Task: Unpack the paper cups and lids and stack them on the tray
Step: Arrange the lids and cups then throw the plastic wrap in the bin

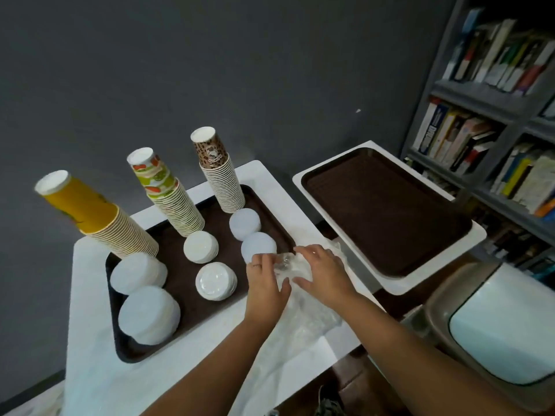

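A brown tray (186,277) lies on the white table (99,382). On it stand three upside-down cup stacks: yellow (90,217), fruit-patterned (165,193) and brown-patterned (219,172). Several stacks of white lids (148,315) sit in front of them. Just right of the tray, my left hand (264,283) and my right hand (322,273) both grip a clear plastic wrapper (295,298) that lies crumpled on the table. What the wrapper holds is too blurred to tell.
A second brown tray (387,211) with nothing on it sits on another white table at the right. A bookshelf (495,121) fills the right wall. A bin (498,325) with a white liner stands at lower right. A dark grey wall runs behind.
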